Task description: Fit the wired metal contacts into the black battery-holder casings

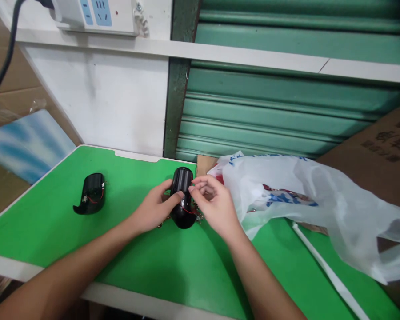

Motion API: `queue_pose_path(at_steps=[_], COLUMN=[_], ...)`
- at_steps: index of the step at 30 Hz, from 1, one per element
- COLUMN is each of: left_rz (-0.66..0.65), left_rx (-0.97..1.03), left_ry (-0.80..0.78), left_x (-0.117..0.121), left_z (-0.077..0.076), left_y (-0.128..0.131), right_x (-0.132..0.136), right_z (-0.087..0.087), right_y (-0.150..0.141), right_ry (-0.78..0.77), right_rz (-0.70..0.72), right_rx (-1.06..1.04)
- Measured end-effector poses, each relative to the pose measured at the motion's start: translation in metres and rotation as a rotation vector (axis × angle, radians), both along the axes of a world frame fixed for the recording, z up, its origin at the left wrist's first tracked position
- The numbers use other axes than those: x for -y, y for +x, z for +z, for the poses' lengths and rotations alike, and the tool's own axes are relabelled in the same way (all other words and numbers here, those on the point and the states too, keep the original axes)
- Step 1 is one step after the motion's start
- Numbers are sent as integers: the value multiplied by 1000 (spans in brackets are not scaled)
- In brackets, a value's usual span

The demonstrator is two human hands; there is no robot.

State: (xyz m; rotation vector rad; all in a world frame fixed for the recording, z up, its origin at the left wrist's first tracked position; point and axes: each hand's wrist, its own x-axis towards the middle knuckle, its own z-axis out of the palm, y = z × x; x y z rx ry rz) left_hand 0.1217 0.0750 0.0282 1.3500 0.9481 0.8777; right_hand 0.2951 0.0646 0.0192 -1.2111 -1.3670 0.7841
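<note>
A glossy black rounded plastic casing (pixel 182 218) with a thin red wire (pixel 188 210) along its side stands over the green tabletop. My left hand (pixel 156 206) is closed on its left side, the thumb lying across its front. At its upper right edge, the thumb and index finger of my right hand (pixel 213 200) are pinched together. A bit of red shows by those fingertips, but what they hold is too small to make out. Small metallic bits (pixel 198 214) are partly hidden beside and behind the casing. Farther left lies a similar black shell (pixel 92 195) with a red wire and a curved lip.
A translucent white plastic bag (pixel 296 182) covers the table's right side, with a white strip (pixel 330 271) in front. A green shutter (pixel 253 102) and white panel (pixel 120 102) stand behind. A power strip (pixel 96 15) sits above; cardboard (pixel 376 146) leans at right.
</note>
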Motion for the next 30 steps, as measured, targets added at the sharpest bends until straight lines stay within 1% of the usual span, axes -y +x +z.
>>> queue_pose_path(at_steps=[4,7,9,11,14,18,21,25,28,30], left_rz=[3,0,-5,-7,-16,-21,-6,28,63,81], left_rx=[-43,-42,-55,-96,-210,-343,-375,-389,-380,-348], left_ry=[-6,33,65,140,331,539,625,626,562,502], left_x=[-2,-3,-3,-3,0,4,6,6,4,3], left_z=[0,-1,-1,-1,1,2,1,-2,-4,-5], left_y=[-2,-2,-2,-3,-5,-5,-4,-3,-4,-4], right_x=[-3,-2,-1,0,0,-1,1,3,1,0], right_z=[-3,-3,-3,-5,-10,-15,-12,-7,-6,-6], right_y=[2,2,2,3,2,-1,-4,-7,-7,-5], right_ry=[-54,-69,-71,-84,-115,-109,-110,-101,-92,-124], right_rz=[44,43,52,87,127,93,67,50,53,65], right_rx=[-102,-145,-136,-96,-2,87,109,74,-11,-86])
